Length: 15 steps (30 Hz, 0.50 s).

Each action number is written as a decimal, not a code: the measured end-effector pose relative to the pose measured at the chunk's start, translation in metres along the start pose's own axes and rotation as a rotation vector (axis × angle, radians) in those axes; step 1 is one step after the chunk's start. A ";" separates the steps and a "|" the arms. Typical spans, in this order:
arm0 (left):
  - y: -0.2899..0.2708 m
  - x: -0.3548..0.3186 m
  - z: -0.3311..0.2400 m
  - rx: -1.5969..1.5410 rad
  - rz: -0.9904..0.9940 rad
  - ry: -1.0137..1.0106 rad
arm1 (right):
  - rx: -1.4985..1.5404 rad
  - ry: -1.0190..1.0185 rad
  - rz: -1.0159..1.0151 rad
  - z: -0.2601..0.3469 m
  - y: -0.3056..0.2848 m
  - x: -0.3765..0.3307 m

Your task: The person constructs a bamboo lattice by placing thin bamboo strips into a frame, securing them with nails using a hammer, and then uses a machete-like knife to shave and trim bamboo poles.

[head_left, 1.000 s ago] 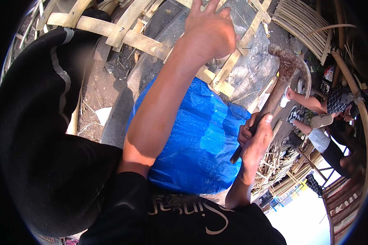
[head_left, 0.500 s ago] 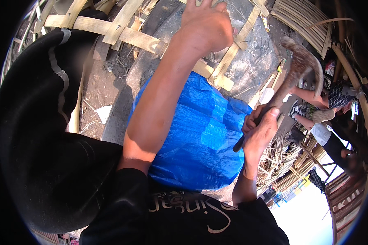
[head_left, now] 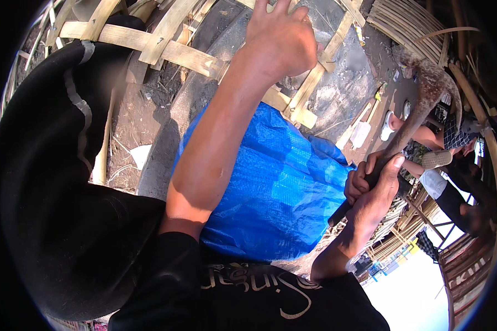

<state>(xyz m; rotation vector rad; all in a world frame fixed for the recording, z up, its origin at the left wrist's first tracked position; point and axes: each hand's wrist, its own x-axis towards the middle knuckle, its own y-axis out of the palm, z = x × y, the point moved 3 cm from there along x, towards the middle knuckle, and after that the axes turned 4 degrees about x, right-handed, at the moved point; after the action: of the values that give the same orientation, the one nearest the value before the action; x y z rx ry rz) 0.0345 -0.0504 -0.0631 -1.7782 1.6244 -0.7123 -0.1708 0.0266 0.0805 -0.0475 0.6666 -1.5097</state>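
My right hand (head_left: pixel 374 185) is wrapped round the handle of a rusty claw hammer (head_left: pixel 408 122), raised to the right with its head up and away from the lattice. My left hand (head_left: pixel 281 41) reaches forward over a lattice of flat bamboo strips (head_left: pixel 190 56). Its fingers are bent, with the tips cut off by the upper edge; what they grip is hidden. A blue plastic sheet (head_left: pixel 270 187) lies between my forearms, close to my body. Near the left hand, a bamboo strip (head_left: pixel 309 88) crosses the lattice at a slant.
A grey stone-like slab (head_left: pixel 342 71) lies beneath the lattice. My black-clad leg (head_left: pixel 44 182) bends along the left. Bundled bamboo slats (head_left: pixel 406 27) lie at the far right. Other people sit at the right, one in a sandal (head_left: pixel 437 159). A white scrap (head_left: pixel 360 134) lies on the ground.
My right hand and the hammer have moved to the right, away from the lattice. The left hand stays nearly in place, shifted very slightly.
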 end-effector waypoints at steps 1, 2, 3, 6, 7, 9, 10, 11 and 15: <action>-0.003 -0.002 -0.001 -0.017 -0.003 0.015 | 0.177 -0.120 -0.021 0.001 -0.005 0.004; -0.007 -0.003 -0.006 -0.035 -0.004 0.040 | 0.216 -0.217 -0.046 -0.007 -0.001 0.006; -0.004 -0.003 -0.005 -0.038 -0.037 0.037 | 0.256 -0.319 -0.060 -0.018 0.009 0.007; 0.000 -0.003 -0.001 -0.058 -0.087 0.024 | -0.281 0.119 0.083 -0.028 0.005 0.009; -0.008 -0.007 -0.005 -0.071 -0.060 0.029 | -0.230 0.111 0.076 -0.022 0.004 0.007; -0.007 -0.010 -0.001 -0.063 -0.051 0.014 | -0.124 0.011 -0.091 0.007 0.001 0.002; 0.003 -0.005 0.004 -0.049 -0.064 0.007 | -0.051 -0.093 -0.104 0.018 0.001 0.002; 0.002 -0.001 0.000 -0.022 -0.076 0.014 | 0.039 -0.200 -0.124 0.026 -0.004 0.003; 0.002 -0.002 -0.002 -0.029 -0.104 0.023 | -0.249 -0.006 -0.029 -0.016 0.009 0.014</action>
<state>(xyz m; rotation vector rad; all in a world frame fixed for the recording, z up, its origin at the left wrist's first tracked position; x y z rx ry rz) 0.0316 -0.0491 -0.0628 -1.8928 1.5743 -0.7624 -0.1712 0.0210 0.0583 -0.2521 0.8496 -1.4467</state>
